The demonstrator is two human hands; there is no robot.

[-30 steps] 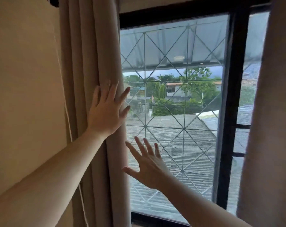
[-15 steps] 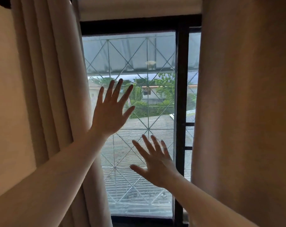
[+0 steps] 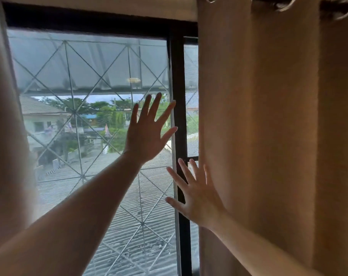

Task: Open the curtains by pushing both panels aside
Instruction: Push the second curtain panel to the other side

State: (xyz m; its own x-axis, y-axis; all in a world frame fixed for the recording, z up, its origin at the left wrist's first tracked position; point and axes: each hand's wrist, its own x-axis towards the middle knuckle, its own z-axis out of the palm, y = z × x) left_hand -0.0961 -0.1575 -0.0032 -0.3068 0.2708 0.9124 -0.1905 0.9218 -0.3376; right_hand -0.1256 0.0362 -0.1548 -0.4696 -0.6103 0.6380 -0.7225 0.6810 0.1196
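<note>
Two beige curtain panels hang at a window. The left panel (image 3: 7,146) is bunched at the far left edge. The right panel (image 3: 268,136) covers the right part of the window, hanging from metal rings on a dark rod (image 3: 278,3). My left hand (image 3: 149,132) is raised in front of the glass, fingers spread, holding nothing. Lower down, my right hand (image 3: 197,196) is open with its fingers spread, right at the inner edge of the right panel; whether it touches the fabric is unclear.
The window has a black frame with a vertical bar (image 3: 179,116) in the middle and a diamond-pattern metal grille (image 3: 75,114) outside the glass. Rooftops, houses and trees lie beyond.
The view has swung right, from the left panel to the right one. My left hand left the left panel's edge and now hovers before the glass. My right hand has reached the right panel's edge.
</note>
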